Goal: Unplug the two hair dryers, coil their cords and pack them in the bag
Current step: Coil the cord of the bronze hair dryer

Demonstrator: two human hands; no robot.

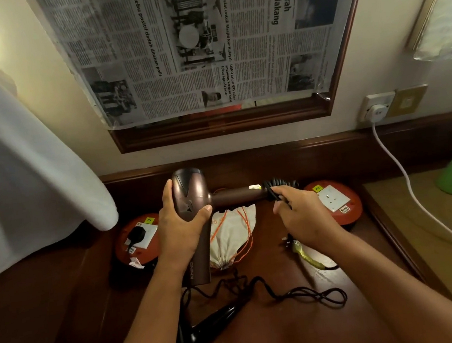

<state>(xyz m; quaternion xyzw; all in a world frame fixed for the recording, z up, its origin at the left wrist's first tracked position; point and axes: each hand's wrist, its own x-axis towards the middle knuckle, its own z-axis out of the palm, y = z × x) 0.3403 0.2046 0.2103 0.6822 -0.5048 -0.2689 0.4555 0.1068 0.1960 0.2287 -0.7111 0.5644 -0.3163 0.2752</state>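
Brown hair dryer (191, 195) held above table (294, 332), bag (232, 235) beneath.

Both forearms are bare up to the frame edge (no sleeves, watch or rings show), and the left hand (182, 227) and right hand (306, 215) wear no gloves.

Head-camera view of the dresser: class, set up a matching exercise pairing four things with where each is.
Things:
1. brown metallic hair dryer
2. black hair dryer
3. cream drawstring cloth bag
4. black plug

Places:
A. in the left red socket reel
B. lying on the wooden dresser top, nearest the camera
C. gripped by the left hand
D. on the dresser under the held dryer

Pairs: 1-C, 2-B, 3-D, 4-A
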